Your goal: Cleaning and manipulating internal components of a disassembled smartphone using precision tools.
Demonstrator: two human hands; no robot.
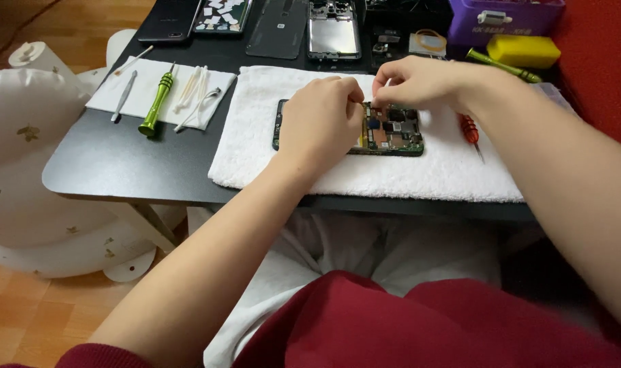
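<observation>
Both hands are down on the opened phone [392,133], which lies circuit side up on a white towel [365,170] in the middle of the dark tabletop [113,163]. The left hand [321,123] covers the phone's left half, fingers curled and pinched at its upper edge. The right hand [419,82] pinches right beside it; whatever sits between those fingertips is too small to make out. A red screwdriver [468,131] lies just right of the phone, and a green screwdriver [157,102] rests on a white cloth [215,85] at left.
</observation>
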